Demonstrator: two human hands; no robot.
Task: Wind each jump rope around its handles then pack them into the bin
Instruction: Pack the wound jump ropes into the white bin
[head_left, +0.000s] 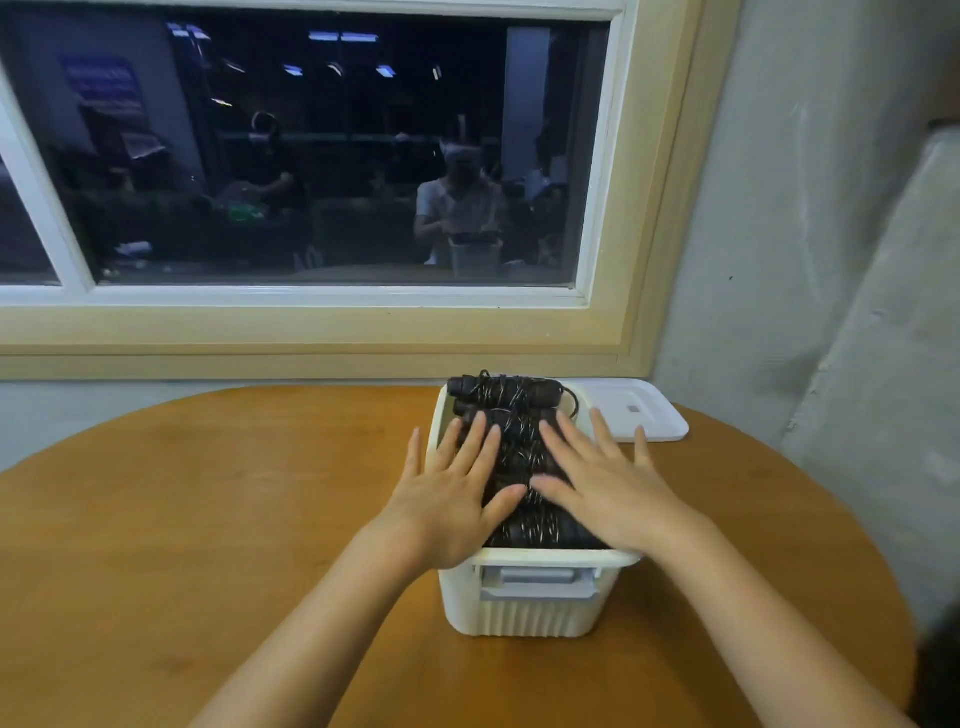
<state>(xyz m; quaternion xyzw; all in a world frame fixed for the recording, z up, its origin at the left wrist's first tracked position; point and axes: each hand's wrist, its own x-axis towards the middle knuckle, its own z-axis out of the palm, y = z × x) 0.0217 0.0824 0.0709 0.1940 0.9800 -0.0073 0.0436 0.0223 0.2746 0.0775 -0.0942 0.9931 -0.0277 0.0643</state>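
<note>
A white ribbed bin with a grey front latch stands on the round wooden table. It is filled to the brim with several black jump ropes, each wound around its handles; the farthest bundle rises above the rim. My left hand lies flat with straight fingers on the left side of the pile. My right hand lies flat on the right side, fingers spread. Both hands press down on the ropes, thumbs nearly meeting in the middle.
The bin's white lid lies flat on the table just behind and right of the bin. The wooden table meets a wall with a dark window. A grey wall stands at the right.
</note>
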